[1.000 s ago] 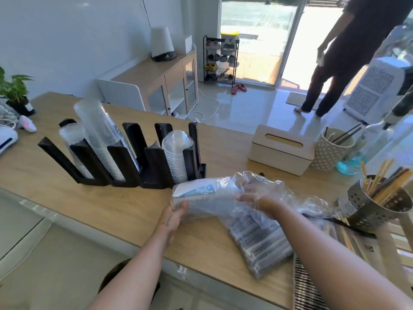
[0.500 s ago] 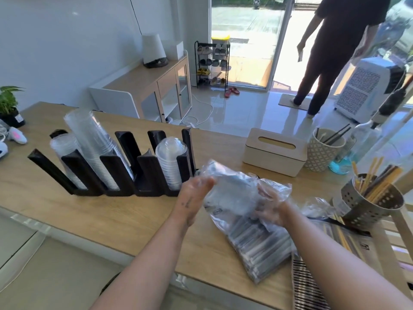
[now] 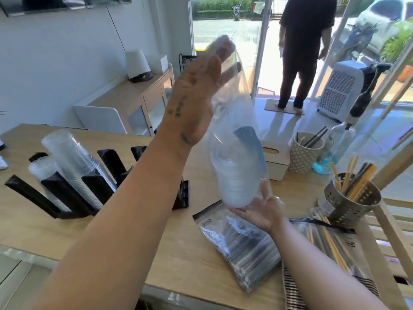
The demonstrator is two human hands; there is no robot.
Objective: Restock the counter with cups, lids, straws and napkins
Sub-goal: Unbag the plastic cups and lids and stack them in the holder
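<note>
Two stacks of clear cups leaned in the black rack at the left of the bench; the forearm in front hid the rack's right slots. The left hand gripped the upper part of a clear plastic bag, held high probably so the lids inside hung straight. Its fingertips blurred behind the film. The right hand, palm up and fingers relaxed, cupped the bag's bottom, likely to steady it. Whether these were truly lids was hard to tell. A straw pack lay beneath.
</note>
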